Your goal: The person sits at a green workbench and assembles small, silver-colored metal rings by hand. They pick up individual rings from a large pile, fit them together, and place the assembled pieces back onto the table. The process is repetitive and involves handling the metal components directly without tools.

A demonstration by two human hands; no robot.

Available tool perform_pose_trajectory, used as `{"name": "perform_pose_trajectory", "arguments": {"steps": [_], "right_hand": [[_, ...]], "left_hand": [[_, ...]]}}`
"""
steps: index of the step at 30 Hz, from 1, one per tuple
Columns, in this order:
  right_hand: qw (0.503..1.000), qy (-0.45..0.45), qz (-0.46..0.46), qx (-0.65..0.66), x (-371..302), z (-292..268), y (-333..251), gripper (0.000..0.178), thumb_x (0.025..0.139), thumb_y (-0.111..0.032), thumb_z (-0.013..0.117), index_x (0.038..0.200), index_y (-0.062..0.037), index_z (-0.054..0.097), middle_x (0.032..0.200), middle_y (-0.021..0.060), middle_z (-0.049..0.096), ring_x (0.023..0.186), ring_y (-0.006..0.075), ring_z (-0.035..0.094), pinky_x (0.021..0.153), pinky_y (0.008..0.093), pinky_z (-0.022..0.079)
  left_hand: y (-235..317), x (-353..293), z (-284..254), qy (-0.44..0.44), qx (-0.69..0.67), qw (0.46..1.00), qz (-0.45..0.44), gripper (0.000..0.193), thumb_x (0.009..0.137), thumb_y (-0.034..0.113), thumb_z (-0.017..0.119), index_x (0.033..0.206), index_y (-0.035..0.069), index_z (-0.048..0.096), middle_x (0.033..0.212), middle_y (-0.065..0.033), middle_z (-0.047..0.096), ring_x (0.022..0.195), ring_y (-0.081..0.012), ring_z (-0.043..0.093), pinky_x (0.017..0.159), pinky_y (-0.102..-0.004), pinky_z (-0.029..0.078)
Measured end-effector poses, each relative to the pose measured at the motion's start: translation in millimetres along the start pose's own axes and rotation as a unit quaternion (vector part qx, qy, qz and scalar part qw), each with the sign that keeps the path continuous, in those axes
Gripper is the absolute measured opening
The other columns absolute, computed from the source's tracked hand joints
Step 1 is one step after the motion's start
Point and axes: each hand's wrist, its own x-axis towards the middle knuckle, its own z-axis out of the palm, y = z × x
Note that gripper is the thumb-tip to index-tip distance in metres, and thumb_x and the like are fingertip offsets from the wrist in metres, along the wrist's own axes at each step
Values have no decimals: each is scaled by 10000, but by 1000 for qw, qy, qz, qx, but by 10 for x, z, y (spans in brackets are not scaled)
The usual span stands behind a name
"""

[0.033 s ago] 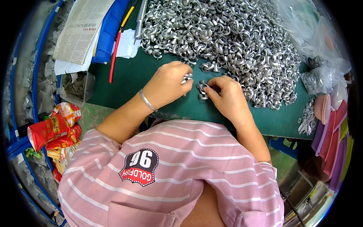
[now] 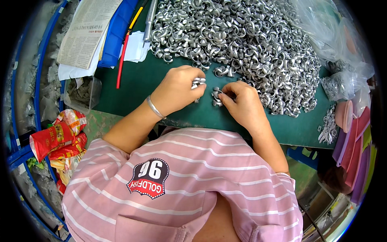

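Note:
My left hand (image 2: 179,85) is closed around several small silver-grey metal rings (image 2: 198,82), which show between its thumb and fingers. A plain metal bangle sits on that wrist. Just to the right, my right hand (image 2: 243,99) has thumb and forefinger pinched on a small cluster of similar rings (image 2: 217,97) at the green tabletop. The curled fingers hide part of what each hand holds. Right in front of both hands spreads a large heap of grey metal rings (image 2: 242,40), with a few stray rings (image 2: 222,71) along its near edge.
At the left lie a newspaper (image 2: 86,34), a blue tray (image 2: 117,36), a red-and-yellow tool (image 2: 123,60) and a clear plastic box (image 2: 82,94). Red packets (image 2: 60,135) sit below it. Plastic bags (image 2: 340,80) and a small pile of metal pieces (image 2: 328,127) are at the right.
The rings at my right fingertips have shifted slightly and sit closer together. Both hands stay in nearly the same place.

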Motion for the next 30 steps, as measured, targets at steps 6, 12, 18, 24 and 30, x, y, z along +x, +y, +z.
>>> {"name": "perform_pose_trajectory", "arguments": {"steps": [6,12,18,24,30], "right_hand": [[994,58,-27,88,-35,28,27,90,758,-78,635,790,2,609,716,118,593,618,236,581,574,326,465],[924,54,66,372,-57,-32,22,79,827,-21,563,898,-3,590,723,6,584,570,41,489,492,186,390],[804,-40,151,574,-66,-92,16,134,846,-46,545,955,30,567,741,93,609,487,66,477,382,185,325],[686,-93,187,697,-82,-98,19,156,840,-80,548,939,38,563,741,129,612,445,95,476,333,194,301],[724,-128,200,648,-93,-96,-16,143,840,-87,543,864,44,596,682,124,603,401,98,465,312,196,267]], "left_hand": [[72,-38,-131,-59,-442,862,-239,211,785,66,618,983,-3,612,817,-103,633,588,-102,547,423,-207,411],[-7,-67,-41,-89,-687,683,-230,277,816,51,553,1084,-18,548,903,-170,613,559,-104,517,376,-191,393],[-55,-78,23,-126,-760,596,-227,277,840,97,526,1097,-4,549,956,-207,603,553,-113,513,377,-191,403],[-20,-98,64,-123,-743,610,-248,243,873,145,526,1070,3,543,828,-156,588,550,-130,513,370,-180,379],[261,-36,34,-99,-500,832,-220,266,793,71,659,1039,3,585,752,-7,569,547,-53,531,388,-159,360]]}}
